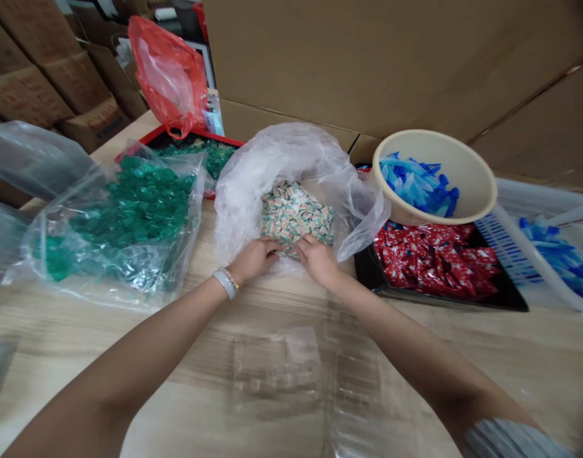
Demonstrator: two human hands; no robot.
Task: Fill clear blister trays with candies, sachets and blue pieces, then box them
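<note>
A translucent white plastic bag (244, 184) lies opened in the middle of the table, its rim bunched around a heap of small flat striped pieces (298, 213) in white, green and orange. My left hand (256, 259) is at the heap's front left edge, fingers curled in by the bag's rim. At the front right, my right hand (319, 259) touches the pieces with bent fingertips. Whatever sits between the fingers of either hand is too small or hidden to make out. Blurred clear plastic packaging (277, 369) lies nearer me, between my forearms.
A clear bag of green pieces (148, 203) lies left, before a red-edged tray (229, 141) and a red plastic bag (170, 76). To the right, a cream bowl (473, 165) of blue pieces rests above a black tray (511, 296) of red packets, beside a white basket (511, 248).
</note>
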